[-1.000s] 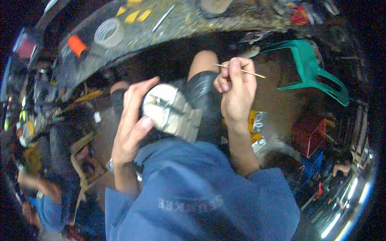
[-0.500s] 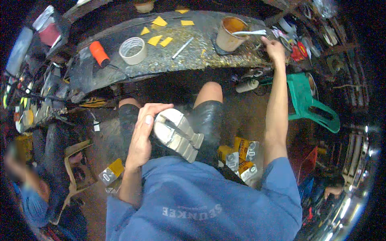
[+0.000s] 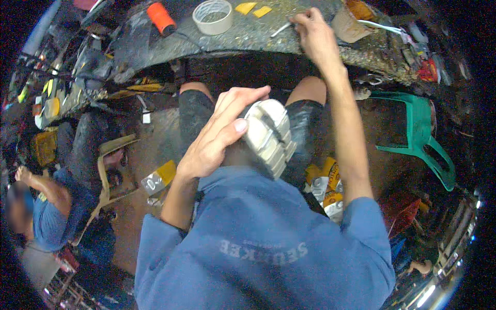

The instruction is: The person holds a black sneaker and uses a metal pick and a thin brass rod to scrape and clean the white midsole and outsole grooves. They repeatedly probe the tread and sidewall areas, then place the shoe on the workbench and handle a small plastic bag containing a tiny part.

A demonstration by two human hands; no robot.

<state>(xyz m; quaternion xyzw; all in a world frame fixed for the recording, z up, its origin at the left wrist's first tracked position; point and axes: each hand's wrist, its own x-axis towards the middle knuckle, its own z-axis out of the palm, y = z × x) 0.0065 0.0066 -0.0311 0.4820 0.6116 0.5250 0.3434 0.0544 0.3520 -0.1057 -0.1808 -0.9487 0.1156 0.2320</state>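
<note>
My left hand (image 3: 219,129) is closed round a shoe with a pale, grooved sole (image 3: 268,135), held sole up above my lap. Its thumb presses the sole's edge; the shoe's upper is hidden. At the bench, my right hand (image 3: 316,37) has its fingers curled at one end of a thin white stick, like a pen (image 3: 280,30). The fingertips cover that end. Just right of this hand stands a stained pot (image 3: 350,27), with a white-handled tool (image 3: 380,26) leaning out of it.
On the dark bench (image 3: 248,44) are a roll of tape (image 3: 213,27), an orange cylinder (image 3: 161,18) and yellow scraps (image 3: 246,8). A green plastic chair (image 3: 413,124) stands at right. Yellow-and-silver packages (image 3: 326,181) lie on the floor. Another person (image 3: 51,206) sits at far left.
My right hand has moved left from the tool handle in the pot to the white stick. My left hand still holds the shoe. The view has shifted, so the bench sits higher.
</note>
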